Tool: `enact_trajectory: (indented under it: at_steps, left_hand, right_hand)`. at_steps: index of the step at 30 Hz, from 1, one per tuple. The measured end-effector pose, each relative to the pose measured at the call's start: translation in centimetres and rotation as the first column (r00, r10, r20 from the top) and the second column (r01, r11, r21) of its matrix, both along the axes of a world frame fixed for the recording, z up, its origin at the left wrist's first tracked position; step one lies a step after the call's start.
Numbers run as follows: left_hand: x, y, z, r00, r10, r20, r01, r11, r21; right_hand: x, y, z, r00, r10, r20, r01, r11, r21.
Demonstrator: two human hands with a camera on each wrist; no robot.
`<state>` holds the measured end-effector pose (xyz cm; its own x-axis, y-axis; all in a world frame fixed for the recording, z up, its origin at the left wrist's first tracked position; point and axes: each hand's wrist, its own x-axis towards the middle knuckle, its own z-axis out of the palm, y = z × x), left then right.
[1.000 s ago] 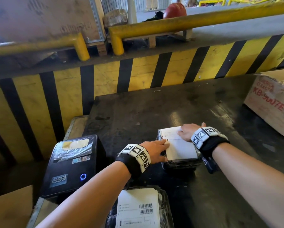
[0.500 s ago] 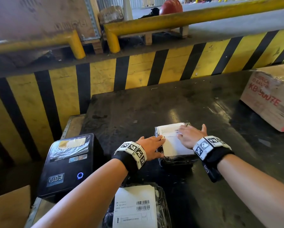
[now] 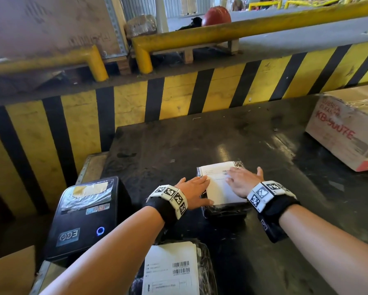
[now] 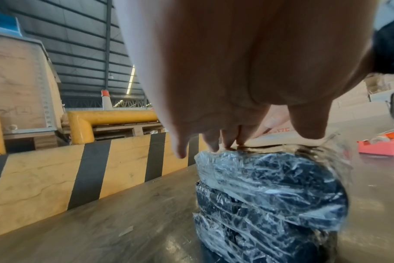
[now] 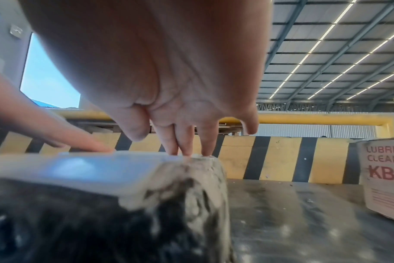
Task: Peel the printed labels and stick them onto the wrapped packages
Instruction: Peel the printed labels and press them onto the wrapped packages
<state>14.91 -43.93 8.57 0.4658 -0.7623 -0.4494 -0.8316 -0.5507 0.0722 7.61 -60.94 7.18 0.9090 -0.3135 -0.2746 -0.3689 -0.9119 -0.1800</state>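
Note:
A black package (image 3: 223,210) wrapped in clear film sits mid-table with a white printed label (image 3: 219,188) on its top. My left hand (image 3: 196,191) lies flat on the label's left edge, fingers straight. My right hand (image 3: 241,180) presses flat on the label's right part, fingers spread. In the left wrist view the left fingertips (image 4: 214,147) touch the top of the wrapped package (image 4: 270,195). The right wrist view shows three right fingertips (image 5: 187,151) pushing down on the label (image 5: 97,167) near the far corner. A second wrapped package with a barcode label (image 3: 170,269) lies at the near edge.
A black label printer (image 3: 83,218) stands at the near left. A cardboard carton (image 3: 347,128) with red lettering sits at the table's far right. A yellow-and-black striped barrier (image 3: 178,99) runs behind the table (image 3: 200,141). A red tape dispenser (image 4: 380,146) lies to the right.
Both hands have slid over the label: the right moved from its far edge toward the middle right, the left stayed at the left edge. The head view shifted slightly.

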Motion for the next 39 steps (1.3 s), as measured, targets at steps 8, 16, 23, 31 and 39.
enact_trajectory:
  at_steps: [8,16,23,31,39]
  left_hand:
    - [1.1,0.2,-1.1,1.000,0.000,0.021,0.000,1.000,-0.007]
    - [1.0,0.1,-1.1,1.000,0.004,0.017,-0.004,1.000,-0.008]
    - [0.6,0.1,-1.1,0.999,-0.004,0.037,0.003,1.000,0.008]
    - [0.5,0.1,-0.9,1.000,0.008,0.029,-0.008,1.000,0.021]
    - [0.3,0.1,-0.9,0.999,0.003,0.047,-0.004,1.000,0.030]
  right_hand:
    - [-3.4,2.3,-1.9,0.994,0.080,0.077,-0.086,0.993,0.084]
    - [-2.7,2.4,-0.7,0.996,0.026,0.090,-0.031,0.998,0.056]
    - [-5.4,3.8,-3.4,0.977,0.127,0.172,-0.144,0.986,0.089]
    - [-5.2,2.6,-1.3,0.985,-0.007,0.175,-0.009,0.996,0.087]
    - [-8.6,4.6,-5.1,0.951,0.193,0.240,-0.201,0.980,0.006]
